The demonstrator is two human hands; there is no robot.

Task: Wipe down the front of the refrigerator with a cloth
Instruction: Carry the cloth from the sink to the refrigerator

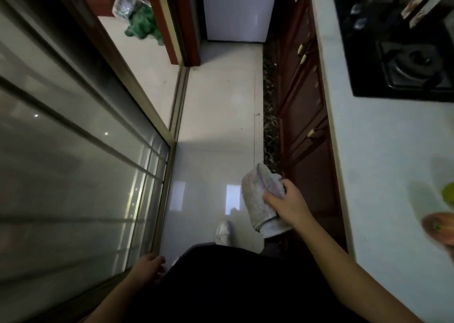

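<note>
Ahead lies a narrow kitchen aisle. The sliding glass door runs along the outside of your left hand, and the tiled floor stretches away between both hands. The table sits just outside your right hand, with a black gas hob on it further forward and dark wooden cabinets under its edge. The refrigerator, or the pale upright front I take to be it, stands well beyond both hands at the far end of the aisle. No wiping can begin from where you are.

The cloth is in your right hand, folded into a thick pad that hangs below the grip over the floor. It looks like towelling: light, soft and floppy, with nothing to break and little risk of slipping, though I cannot tell whether it is damp. Thumb and fingers are curled round one folded edge, which is fine for carrying. For wiping, I would judge that a flat palm spread over the middle of the pad serves better. A pinch at the edge would let the rest flap and unfold against the smooth refrigerator front.

Your left hand hangs low beside the door frame, fingers loosely curled, holding nothing. Whether it touches the frame I cannot tell.
</note>
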